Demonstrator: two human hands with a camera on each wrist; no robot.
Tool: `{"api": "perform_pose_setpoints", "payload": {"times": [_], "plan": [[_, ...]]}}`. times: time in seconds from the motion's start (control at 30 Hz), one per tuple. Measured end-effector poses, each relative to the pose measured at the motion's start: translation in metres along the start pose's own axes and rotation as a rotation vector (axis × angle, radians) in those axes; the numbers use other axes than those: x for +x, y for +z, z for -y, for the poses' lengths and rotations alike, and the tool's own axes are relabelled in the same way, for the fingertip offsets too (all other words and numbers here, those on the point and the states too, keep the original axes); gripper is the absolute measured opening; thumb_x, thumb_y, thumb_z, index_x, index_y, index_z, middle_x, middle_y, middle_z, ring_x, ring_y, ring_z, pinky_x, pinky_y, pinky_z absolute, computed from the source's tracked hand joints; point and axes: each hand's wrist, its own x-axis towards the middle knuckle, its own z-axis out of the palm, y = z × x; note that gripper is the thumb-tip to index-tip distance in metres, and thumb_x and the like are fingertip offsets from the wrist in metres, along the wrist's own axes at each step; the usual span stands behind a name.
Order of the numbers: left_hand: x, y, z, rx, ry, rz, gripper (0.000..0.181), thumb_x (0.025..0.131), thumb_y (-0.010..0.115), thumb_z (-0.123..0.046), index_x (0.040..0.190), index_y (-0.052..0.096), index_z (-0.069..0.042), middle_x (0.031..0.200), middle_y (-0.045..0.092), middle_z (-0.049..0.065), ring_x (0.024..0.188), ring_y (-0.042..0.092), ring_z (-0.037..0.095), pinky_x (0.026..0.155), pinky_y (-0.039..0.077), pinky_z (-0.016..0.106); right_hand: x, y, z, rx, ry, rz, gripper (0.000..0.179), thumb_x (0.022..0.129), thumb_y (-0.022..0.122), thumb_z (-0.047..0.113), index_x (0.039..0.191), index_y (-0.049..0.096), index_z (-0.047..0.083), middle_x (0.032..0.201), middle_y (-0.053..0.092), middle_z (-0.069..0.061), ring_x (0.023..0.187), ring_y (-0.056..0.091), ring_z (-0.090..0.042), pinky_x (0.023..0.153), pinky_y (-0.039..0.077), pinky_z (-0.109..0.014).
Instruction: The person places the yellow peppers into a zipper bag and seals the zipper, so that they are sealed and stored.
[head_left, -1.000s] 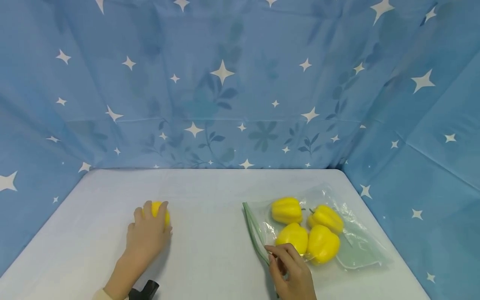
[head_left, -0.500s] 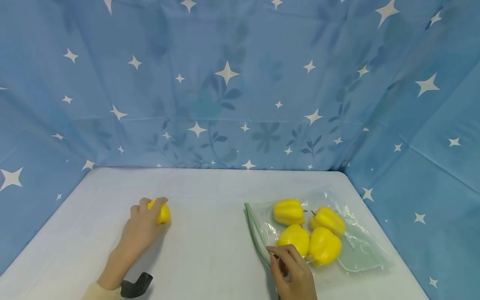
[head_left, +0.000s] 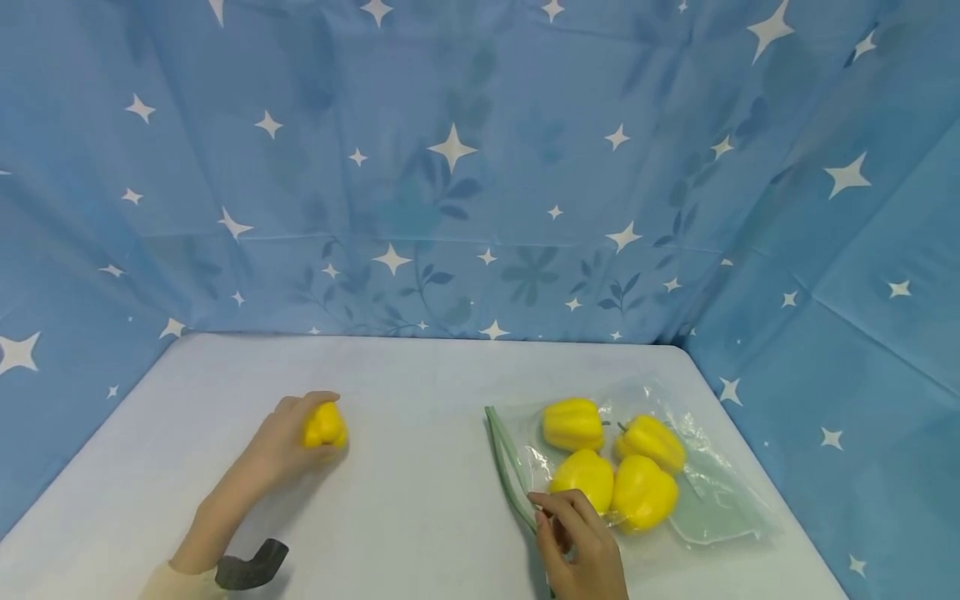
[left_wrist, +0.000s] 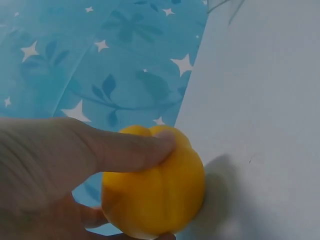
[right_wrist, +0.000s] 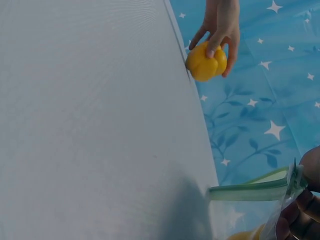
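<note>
My left hand [head_left: 288, 435] grips a yellow bell pepper [head_left: 326, 426] at the left of the table. In the left wrist view the thumb lies across the pepper [left_wrist: 160, 190], while the other fingers are partly hidden behind it. Whether the pepper touches the table is unclear. At the right, my right hand [head_left: 581, 546] pinches the rim of a clear zip bag [head_left: 720, 500] with a green zip strip [right_wrist: 250, 192]. Several yellow bell peppers [head_left: 645, 492] lie inside the bag. The right wrist view shows the bag's mouth parted beside the fingers.
A white table [head_left: 420, 467] spreads between the two hands. Blue curtain [head_left: 450, 200] with white stars stands along its back and sides. A black strap piece [head_left: 251, 565] sits at my left wrist.
My left hand has turned and the pepper in it has shifted slightly right, showing more of its surface. The right hand and the bag look nearly unchanged.
</note>
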Motion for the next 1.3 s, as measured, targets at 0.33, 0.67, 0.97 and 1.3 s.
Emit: {"api": "perform_pose_setpoints", "payload": {"times": [0.33,0.67,0.97,1.3], "plan": [[0.007,0.011,0.001,-0.232,-0.006,0.063,0.078,0.082,0.087,-0.013,0.148,0.047,-0.010,0.143,0.049,0.028,0.124,0.053,0.043,0.100,0.048,0.063,0.000,-0.001,0.003,-0.005,0.039,0.022,0.041,0.077,0.079,-0.015,0.107,0.076,0.012,0.091,0.059,0.010,0.063,0.044,0.001,0.055,0.040,-0.007],[0.008,0.033,-0.015,-0.316,0.015,0.137,0.092,0.076,0.093,-0.018,0.152,0.043,-0.008,0.146,0.048,0.028,0.128,0.053,0.041,0.105,0.047,0.062,-0.002,0.001,0.000,-0.010,-0.008,-0.022,0.047,0.071,0.081,-0.018,0.107,0.076,0.013,0.089,0.060,0.007,0.062,0.043,0.000,0.054,0.038,-0.006],[0.006,0.044,-0.025,-0.307,0.086,0.100,0.090,0.070,0.096,-0.017,0.149,0.052,-0.016,0.150,0.054,0.017,0.130,0.046,0.043,0.104,0.044,0.065,0.000,0.001,-0.002,0.027,-0.047,-0.013,0.045,0.072,0.079,-0.018,0.107,0.075,0.010,0.087,0.059,0.003,0.061,0.044,-0.001,0.054,0.038,-0.006],[-0.004,0.061,-0.056,-0.348,0.097,0.140,0.088,0.070,0.097,-0.016,0.147,0.055,-0.026,0.145,0.057,0.008,0.117,0.042,0.029,0.086,0.047,0.033,-0.001,-0.001,0.001,-0.013,-0.006,0.002,0.046,0.075,0.081,-0.015,0.109,0.075,0.014,0.091,0.059,0.009,0.064,0.043,0.004,0.055,0.038,-0.005]]}}
